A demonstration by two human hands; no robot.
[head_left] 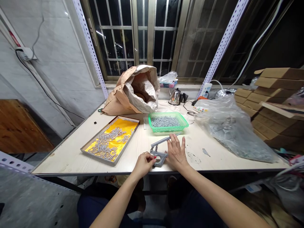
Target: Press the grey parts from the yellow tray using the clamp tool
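Observation:
A small grey hand press (pixel 161 159) with a raised lever and a dark spring stands near the table's front edge. My left hand (pixel 143 164) is closed in a pinch at the press's near left side, beside a small red part; what the fingertips hold is too small to make out. On the right, my right hand (pixel 176 153) lies against the press with fingers stretched and apart, their tips over the lever's end. Behind the press, a green plastic basket (pixel 168 129) holds many small metal pieces. Similar pieces lie on yellow lining in a shallow tray (pixel 98 155) to the left.
A large open paper sack (pixel 118 101) lies at the back left. A metal kettle (pixel 175 97) stands near the window. To the right are a clear plastic bag (pixel 228 126) and stacked cardboard boxes (pixel 273 117). A grey scrap (pixel 206 152) lies on the table (pixel 64 161).

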